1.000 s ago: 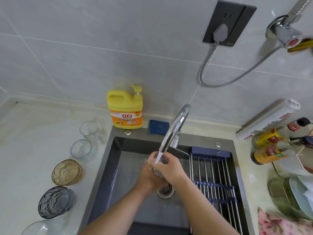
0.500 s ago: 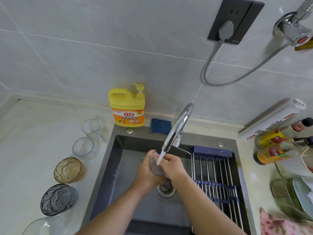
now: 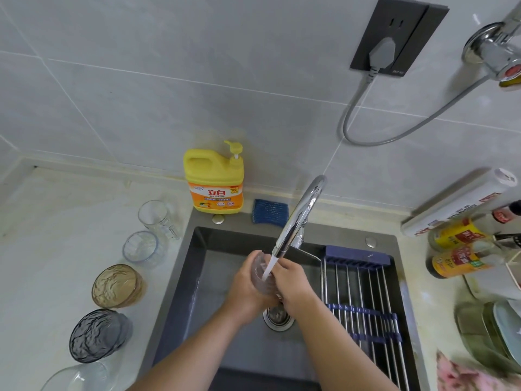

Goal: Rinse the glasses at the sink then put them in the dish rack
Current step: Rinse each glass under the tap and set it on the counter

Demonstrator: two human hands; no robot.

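Step in hand: rinsing one clear glass point(image 3: 260, 273) under the tap point(image 3: 298, 218). The rack part comes after.
Where the glass is: over the sink point(image 3: 180, 292), right below the spout, with the water stream point(image 3: 269, 266) landing on it. Can't tell if the water goes into the mouth or down the wall.
Left hand: your left hand point(image 3: 246, 290) is wrapped round the body of the glass, fingers curled on it and taking the weight.
Right hand: your right hand point(image 3: 293, 286) has its fingers curled on the other side of the same glass. How hard it presses, can't tell.
Doing it well: I'd turn the glass slowly so water reaches the whole inside, then tip it out over the drain point(image 3: 277, 316). Wet glass is slippery, so one hand holds firm while the other rubs.
Next stop: the dish rack point(image 3: 363, 292) spans the right side of the sink, just beside your right hand, so it's a short carry. Mouth down is probably best.
Queue: a clear mug point(image 3: 158, 215), small clear glass point(image 3: 141, 246), amber glass point(image 3: 115, 286) and grey glass point(image 3: 95, 334) wait on the worktop point(image 3: 56, 235) left of the sink.
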